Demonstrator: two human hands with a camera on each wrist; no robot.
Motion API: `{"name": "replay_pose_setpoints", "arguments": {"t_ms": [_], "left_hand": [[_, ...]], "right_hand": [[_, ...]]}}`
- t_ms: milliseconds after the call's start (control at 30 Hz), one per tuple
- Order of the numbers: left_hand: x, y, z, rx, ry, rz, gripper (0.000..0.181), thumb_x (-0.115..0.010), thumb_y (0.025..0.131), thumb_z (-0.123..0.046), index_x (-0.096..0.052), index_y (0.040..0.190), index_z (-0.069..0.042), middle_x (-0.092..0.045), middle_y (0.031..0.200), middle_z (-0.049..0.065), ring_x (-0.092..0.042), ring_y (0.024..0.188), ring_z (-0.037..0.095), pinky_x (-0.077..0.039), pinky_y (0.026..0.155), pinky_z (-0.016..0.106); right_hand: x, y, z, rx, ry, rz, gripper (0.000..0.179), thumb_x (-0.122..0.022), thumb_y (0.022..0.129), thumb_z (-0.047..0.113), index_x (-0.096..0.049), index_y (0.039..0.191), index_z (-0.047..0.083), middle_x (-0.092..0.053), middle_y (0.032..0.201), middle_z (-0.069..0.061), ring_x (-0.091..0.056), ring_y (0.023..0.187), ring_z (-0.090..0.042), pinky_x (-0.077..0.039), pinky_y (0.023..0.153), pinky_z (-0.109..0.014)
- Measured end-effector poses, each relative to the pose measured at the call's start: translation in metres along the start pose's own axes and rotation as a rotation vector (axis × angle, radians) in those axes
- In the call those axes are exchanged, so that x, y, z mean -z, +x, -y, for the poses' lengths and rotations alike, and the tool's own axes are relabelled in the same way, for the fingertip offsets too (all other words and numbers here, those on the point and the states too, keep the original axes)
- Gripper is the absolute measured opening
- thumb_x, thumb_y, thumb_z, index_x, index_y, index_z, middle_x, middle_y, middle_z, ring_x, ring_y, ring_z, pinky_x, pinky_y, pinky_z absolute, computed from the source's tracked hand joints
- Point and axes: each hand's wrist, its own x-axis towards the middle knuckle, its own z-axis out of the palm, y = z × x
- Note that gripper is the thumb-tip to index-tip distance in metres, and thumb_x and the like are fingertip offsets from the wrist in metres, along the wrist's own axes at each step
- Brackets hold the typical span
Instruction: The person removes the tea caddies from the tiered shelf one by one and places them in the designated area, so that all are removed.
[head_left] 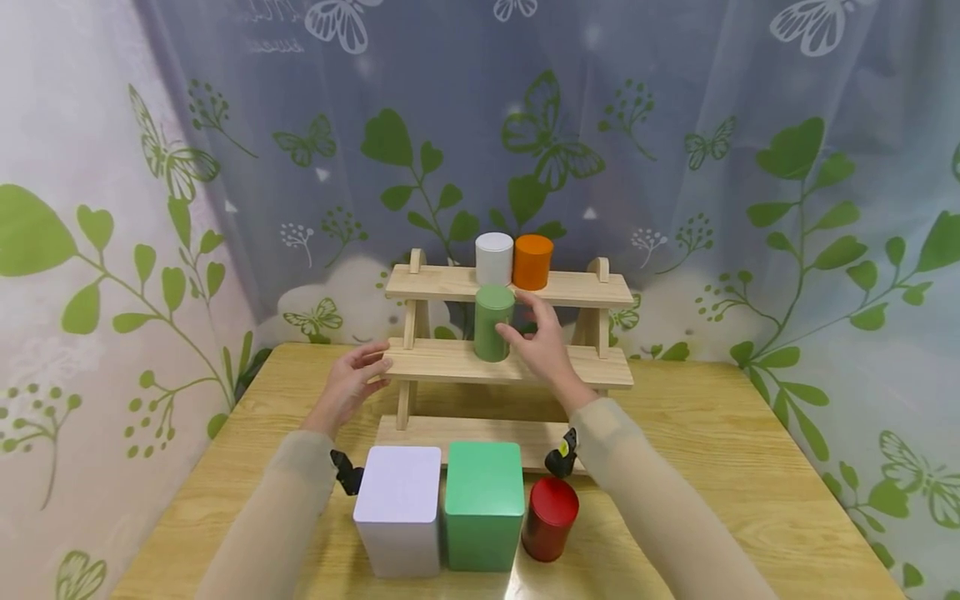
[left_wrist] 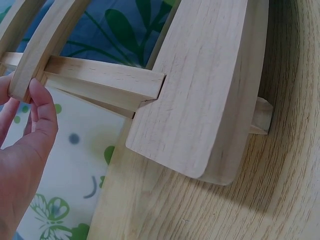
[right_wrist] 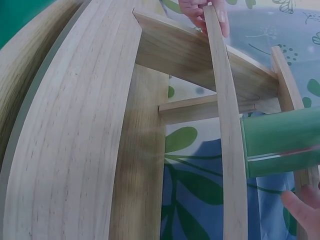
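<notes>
- The green canister (head_left: 491,342) stood upright on the middle shelf (head_left: 435,358), near mid-span; a smooth cylinder with a slight sheen and a flat, rimmed lid
- Beside it the right hand (head_left: 546,343) curved loosely, thumb and fingers apart; the right-wrist view showed a gap at the thumb, though I couldn't tell whether a fingertip touched behind
- The left hand (head_left: 351,383) pinched that shelf's left end between thumb and fingers, apparently bracing the stand
- To my eye the step in hand was positioning the canister; the next move called for a gentle nudge or a clean withdrawal, without tipping it
- Above, a white canister (head_left: 493,260) and an orange canister (head_left: 532,265) stood side by side on the top shelf (head_left: 442,283), pale, straight-grained wood like the rest
- In front were a lavender box (head_left: 397,500) and a green box (head_left: 484,500), both round-cornered, and a glossy red canister (head_left: 551,521), all on the wood-grained table (head_left: 675,433)
</notes>
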Motion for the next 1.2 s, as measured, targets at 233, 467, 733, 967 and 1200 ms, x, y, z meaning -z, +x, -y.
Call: {"name": "replay_pose_setpoints", "arguments": {"t_ms": [233, 467, 733, 967, 1200], "left_hand": [[0.000, 0.000, 0.000, -0.003, 0.015, 0.011, 0.047, -0.064, 0.089, -0.012, -0.048, 0.131, -0.001, -0.045, 0.118, 0.009, -0.051, 0.092, 0.015, -0.051, 0.081, 0.032], [0.000, 0.000, 0.000, -0.015, 0.008, 0.002, 0.043, -0.065, 0.088, -0.011, -0.051, 0.128, -0.002, -0.047, 0.116, 0.009, -0.051, 0.093, 0.016, -0.052, 0.076, 0.030], [0.000, 0.001, 0.002, -0.010, 0.010, -0.001, 0.045, -0.065, 0.088, -0.012, -0.051, 0.129, -0.002, -0.046, 0.117, 0.008, -0.050, 0.092, 0.016, -0.052, 0.078, 0.031], [0.001, 0.001, 0.003, -0.016, 0.009, 0.011, 0.046, -0.066, 0.088, -0.014, -0.051, 0.129, -0.002, -0.047, 0.118, 0.009, -0.051, 0.094, 0.017, -0.052, 0.077, 0.030], [0.001, 0.002, 0.003, -0.021, 0.015, 0.000, 0.044, -0.066, 0.088, -0.013, -0.051, 0.128, -0.003, -0.046, 0.119, 0.010, -0.051, 0.094, 0.017, -0.052, 0.076, 0.029]], "right_hand": [[-0.008, 0.000, 0.004, 0.014, 0.046, -0.003, 0.057, -0.069, 0.085, 0.016, -0.043, 0.135, 0.006, -0.041, 0.131, -0.017, -0.043, 0.114, -0.039, -0.049, 0.079, -0.052], [-0.019, 0.004, -0.006, -0.005, 0.037, -0.016, 0.066, -0.073, 0.082, 0.021, -0.037, 0.135, 0.009, -0.044, 0.126, -0.015, -0.045, 0.109, -0.030, -0.042, 0.088, -0.051], [-0.025, 0.005, -0.007, -0.052, 0.013, -0.047, 0.068, -0.075, 0.080, 0.013, -0.035, 0.135, 0.010, -0.047, 0.123, -0.016, -0.048, 0.104, -0.028, -0.042, 0.088, -0.043], [-0.025, 0.002, -0.006, -0.025, 0.022, -0.078, 0.064, -0.075, 0.079, 0.012, -0.038, 0.132, 0.010, -0.048, 0.119, -0.016, -0.050, 0.099, -0.029, -0.047, 0.076, -0.048], [-0.022, 0.000, -0.006, 0.003, -0.005, -0.068, 0.062, -0.074, 0.080, 0.014, -0.039, 0.131, 0.011, -0.048, 0.117, -0.015, -0.050, 0.096, -0.026, -0.050, 0.070, -0.041]]}}
